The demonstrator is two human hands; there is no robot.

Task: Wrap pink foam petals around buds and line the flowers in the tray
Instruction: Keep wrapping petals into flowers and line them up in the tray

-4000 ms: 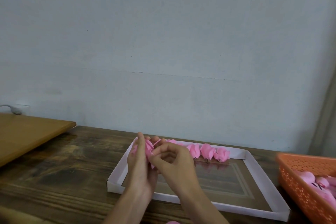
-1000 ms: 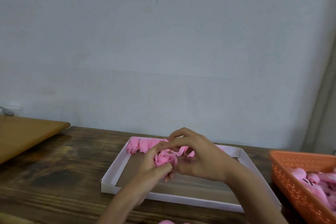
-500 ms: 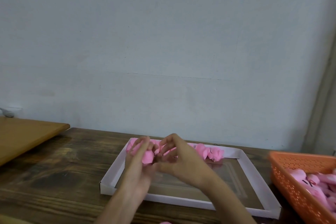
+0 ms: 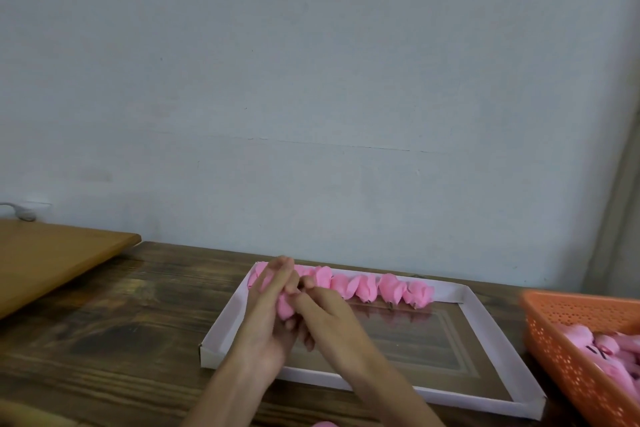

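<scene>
Presently, low in the middle of the frame, the left hand [image 4: 266,319] and the right hand [image 4: 329,319] meet over the near left part of a white tray [image 4: 221,326], both gripping one pink foam flower [image 4: 285,308] between them. The left fingers reach up along the flower and the right fingers curl against it from the other side; motion blur hides the finer grip. A row of flowers [image 4: 377,288] lies side by side along the tray's far edge. The tray rests on a dark wooden table [image 4: 104,340]. At the lower right edge an orange basket [image 4: 561,350] holds more pink pieces [image 4: 595,350]. A lighter wooden board [image 4: 52,260] sits at mid left.
</scene>
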